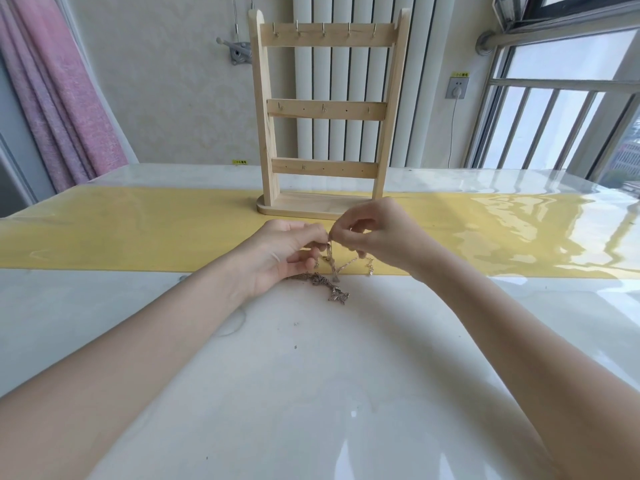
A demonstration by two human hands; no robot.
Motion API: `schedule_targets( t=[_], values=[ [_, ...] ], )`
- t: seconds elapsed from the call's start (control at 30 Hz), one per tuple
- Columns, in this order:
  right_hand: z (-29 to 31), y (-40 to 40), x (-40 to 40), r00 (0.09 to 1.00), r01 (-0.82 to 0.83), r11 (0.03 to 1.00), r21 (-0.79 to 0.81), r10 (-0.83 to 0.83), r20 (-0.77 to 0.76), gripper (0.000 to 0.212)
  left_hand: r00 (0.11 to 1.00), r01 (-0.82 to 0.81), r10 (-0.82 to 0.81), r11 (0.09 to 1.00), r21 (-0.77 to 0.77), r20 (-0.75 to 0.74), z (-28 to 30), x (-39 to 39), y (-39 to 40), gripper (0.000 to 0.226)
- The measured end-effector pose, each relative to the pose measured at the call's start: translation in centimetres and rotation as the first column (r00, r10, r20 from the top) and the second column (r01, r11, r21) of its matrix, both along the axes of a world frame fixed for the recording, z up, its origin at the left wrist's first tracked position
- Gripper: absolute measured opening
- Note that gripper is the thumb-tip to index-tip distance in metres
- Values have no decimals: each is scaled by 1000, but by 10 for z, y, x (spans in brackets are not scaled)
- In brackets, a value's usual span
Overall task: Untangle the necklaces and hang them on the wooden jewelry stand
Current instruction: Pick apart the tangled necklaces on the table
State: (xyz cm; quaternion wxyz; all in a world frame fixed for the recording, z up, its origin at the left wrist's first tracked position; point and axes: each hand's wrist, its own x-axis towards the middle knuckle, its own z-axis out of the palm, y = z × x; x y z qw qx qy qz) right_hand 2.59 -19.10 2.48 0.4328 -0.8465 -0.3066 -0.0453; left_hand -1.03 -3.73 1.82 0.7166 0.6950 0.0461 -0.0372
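A wooden jewelry stand rises at the far middle of the glossy white surface, its oval base resting on a yellow strip that runs across the surface from side to side. The stand has two tall uprights and three crossbars; the top bar carries a row of small metal hooks, the lower two carry a few pegs and holes, and all of them are bare. Behind it stands a white ribbed radiator against a pale wall, with a wall socket and its white cord to the right. A pink curtain hangs at the left, and a barred window fills the right side. Nothing lies between the hands and the stand.

The necklaces sit just in front of the stand's base, at the near edge of the yellow strip. They are thin, pale metal chains: a knotted clump lies on the white surface, while several strands rise from it up to the fingers, and one end with a small clasp trails out to the right.

The left hand pinches the raised strands between thumb and forefinger, its other fingers curled under. The right hand meets it at the same spot, its grip pinching a strand at the fingertips, the remaining fingers bent loosely above the chains.
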Motion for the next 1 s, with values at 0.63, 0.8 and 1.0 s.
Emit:
schedule_targets(
  t=[0.63,0.8,1.0],
  values=[
    [5,1,-6,986,-102,994,-47,95,-140,21,989,-2,-56,920,392,135,7,-6,-3,20],
    [3,-2,-4,973,-134,989,-57,120,-197,19,988,-17,-53,900,435,148,6,-6,-4,19],
    [1,-3,-2,919,-119,987,104,149,-364,19,987,39,-96,919,392,127,7,-8,-4,20]
  ],
)
